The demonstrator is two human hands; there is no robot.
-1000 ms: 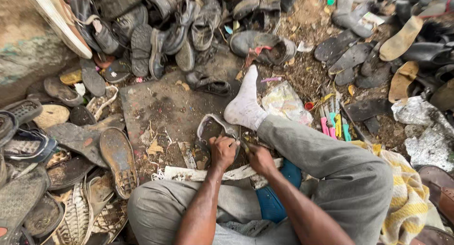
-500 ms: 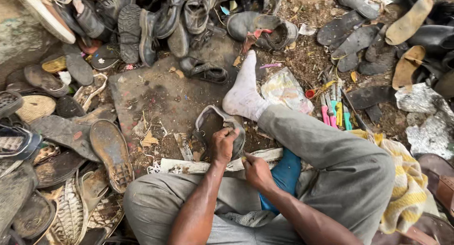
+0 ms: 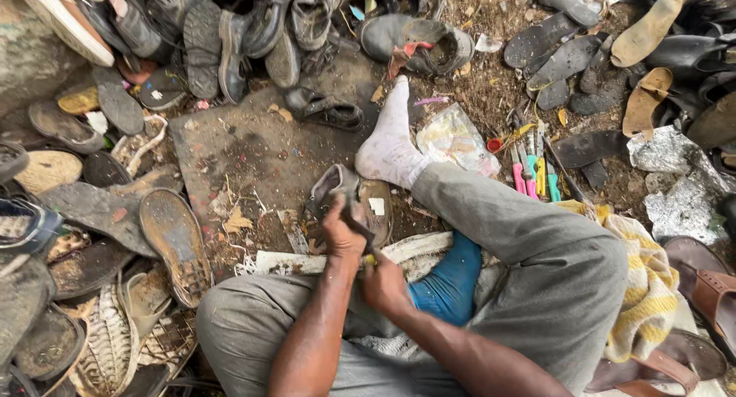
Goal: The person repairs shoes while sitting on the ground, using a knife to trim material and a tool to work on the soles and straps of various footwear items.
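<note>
My left hand clamps a worn grey shoe on the ground before my knees, just beside my white-socked foot; its long axis runs away from me. My right hand is clenched around something small I cannot make out. A crumpled pale plastic packet lies beyond the foot.

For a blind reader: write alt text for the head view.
A seated person's left hand grips a worn sandal against the ground while the right hand works at it. Heaped old shoes and loose soles surround them.
</note>
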